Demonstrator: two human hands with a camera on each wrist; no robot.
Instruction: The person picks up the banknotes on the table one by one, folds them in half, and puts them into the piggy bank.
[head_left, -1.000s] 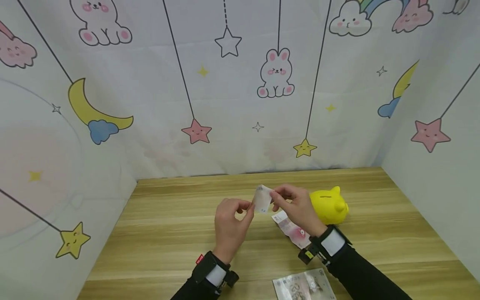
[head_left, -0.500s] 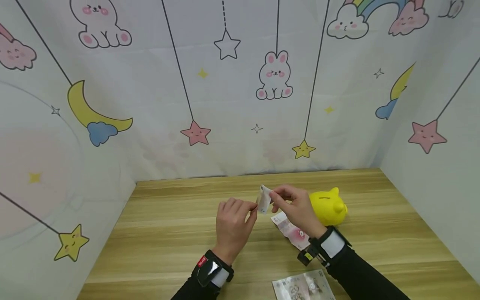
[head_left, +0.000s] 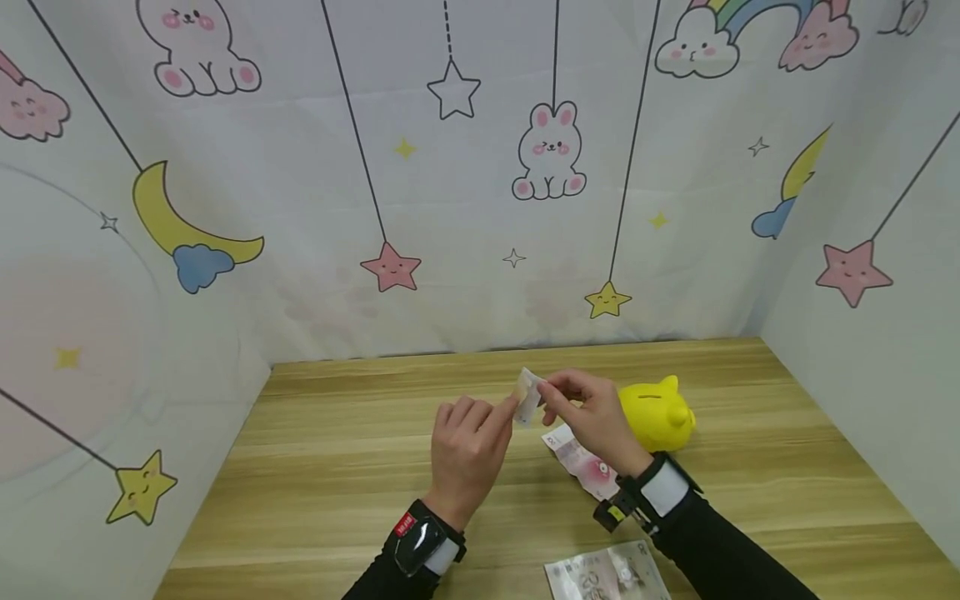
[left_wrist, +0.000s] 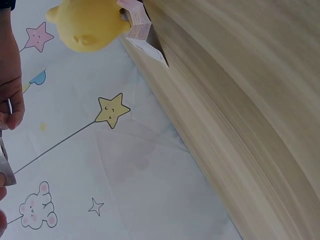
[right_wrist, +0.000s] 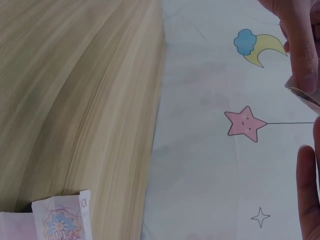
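A small folded banknote point(head_left: 528, 398), pale with a creased edge, is held up over the table between both hands. My right hand point(head_left: 592, 414) pinches its right side between thumb and fingers. My left hand point(head_left: 471, 450) pinches the left edge; in the right wrist view its thumb point(right_wrist: 304, 70) lies against the note. Only a corner of the folded banknote point(left_wrist: 6, 172) shows in the left wrist view. Below the right hand, a creased pink banknote point(head_left: 581, 460) lies on the table, partly hidden by the wrist.
A yellow piggy bank point(head_left: 656, 415) with a slot on top stands behind the right hand. Another, flatter banknote point(head_left: 607, 573) lies at the table's front. The wooden table point(head_left: 337, 467) meets a patterned cloth backdrop point(head_left: 465, 308) at the back and sides.
The folded banknote has been turned and narrowed between the hands. My left hand has shifted slightly right and rolled, its index finger now straighter along the note. The right hand stays nearly still.
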